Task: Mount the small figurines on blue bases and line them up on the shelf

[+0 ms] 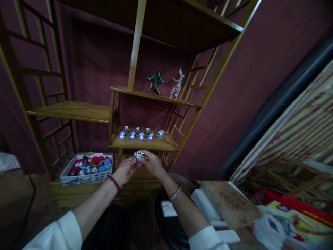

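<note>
A small white-and-blue figurine (139, 155) is held between both hands in front of the lower shelf. My left hand (126, 170), with a red bead bracelet on its wrist, grips it from the left and below. My right hand (152, 161), with a silver bangle, pinches it from the right. Beyond my hands, figurines on purple bases (141, 136) stand in a front row on the small shelf (156, 144). Dark-based figurines (137, 130) stand behind them, and a blue-based figurine (160, 133) is at the right. An open box (85, 178) of many figurines sits at the lower left.
A green-and-bronze figure (155, 83) and a clear deer ornament (177, 84) stand on the shelf above. Wooden posts (137, 45) frame the compartments. At the right are a black stool (162, 222), white boxes (205, 205) and a red package (299, 211).
</note>
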Demonstrator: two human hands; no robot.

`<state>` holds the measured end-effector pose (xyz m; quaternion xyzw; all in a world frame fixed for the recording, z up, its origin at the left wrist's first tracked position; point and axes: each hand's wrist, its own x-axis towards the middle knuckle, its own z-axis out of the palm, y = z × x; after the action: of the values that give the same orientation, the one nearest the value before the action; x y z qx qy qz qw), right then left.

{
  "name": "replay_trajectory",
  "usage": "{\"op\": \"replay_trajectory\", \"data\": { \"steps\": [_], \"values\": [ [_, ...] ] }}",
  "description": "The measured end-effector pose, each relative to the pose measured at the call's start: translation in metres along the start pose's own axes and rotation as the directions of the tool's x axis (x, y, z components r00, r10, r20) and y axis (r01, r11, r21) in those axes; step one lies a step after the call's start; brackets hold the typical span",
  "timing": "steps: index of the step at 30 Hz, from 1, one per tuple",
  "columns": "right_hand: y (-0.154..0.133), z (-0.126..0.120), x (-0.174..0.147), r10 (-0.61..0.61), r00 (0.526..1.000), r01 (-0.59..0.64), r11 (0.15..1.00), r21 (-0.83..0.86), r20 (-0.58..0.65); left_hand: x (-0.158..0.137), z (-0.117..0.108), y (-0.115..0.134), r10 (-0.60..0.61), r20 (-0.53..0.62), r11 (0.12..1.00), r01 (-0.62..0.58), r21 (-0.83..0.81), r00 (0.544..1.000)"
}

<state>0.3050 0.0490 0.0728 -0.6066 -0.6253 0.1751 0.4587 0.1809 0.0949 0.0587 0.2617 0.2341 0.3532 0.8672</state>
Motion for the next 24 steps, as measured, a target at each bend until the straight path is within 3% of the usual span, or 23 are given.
{"op": "replay_trajectory", "data": {
  "steps": [7, 15, 24],
  "values": [
    [0.027, -0.008, 0.003, 0.019, 1.0, -0.015, 0.986, 0.163, -0.023, 0.02, 0.008, -0.009, -0.016, -0.022, 0.996, 0.018, 0.083, 1.0],
    [0.042, -0.023, 0.006, 0.032, 0.998, -0.024, 0.986, 0.165, -0.045, 0.038, 0.023, -0.017, -0.027, -0.081, 0.99, 0.038, 0.138, 0.996],
    [0.055, -0.04, 0.011, 0.052, 0.997, -0.032, 0.948, 0.316, -0.055, 0.052, 0.044, -0.022, -0.064, -0.032, 0.984, 0.068, 0.162, 0.997]
  ]
}}
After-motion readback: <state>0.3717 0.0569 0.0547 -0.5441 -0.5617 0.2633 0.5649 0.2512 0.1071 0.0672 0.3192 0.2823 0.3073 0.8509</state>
